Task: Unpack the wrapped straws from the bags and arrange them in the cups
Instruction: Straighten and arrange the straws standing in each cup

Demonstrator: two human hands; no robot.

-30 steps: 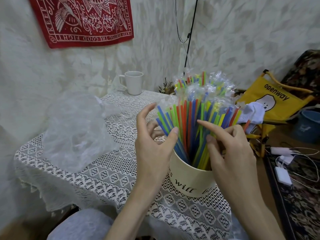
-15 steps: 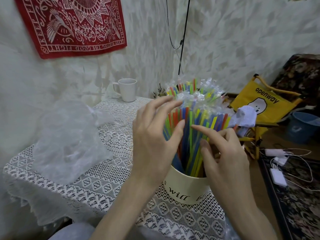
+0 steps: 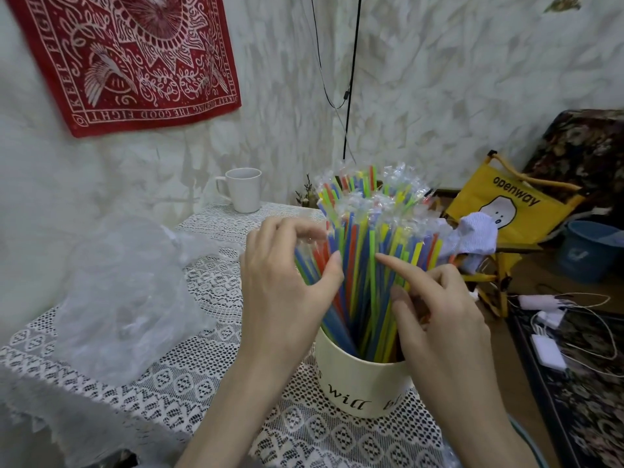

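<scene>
From the head view, our left hand curls around the wrapped straws standing in the cream cup, apparently to bunch them, while our right hand, forefinger extended, nudges them. An emptied plastic bag lies on the lace-covered table; a white mug stands near the wall.

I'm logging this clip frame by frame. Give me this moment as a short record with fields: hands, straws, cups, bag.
left hand: left hand grips the left side of the wrapped straws, thumb across the front
right hand: right hand touches the bundle with its forefinger extended
straws: standing fanned in the cream cup
other cup: white mug at the table's far edge; inside not visible
bag: clear plastic bag crumpled on the lace tablecloth, left of the hands
</scene>
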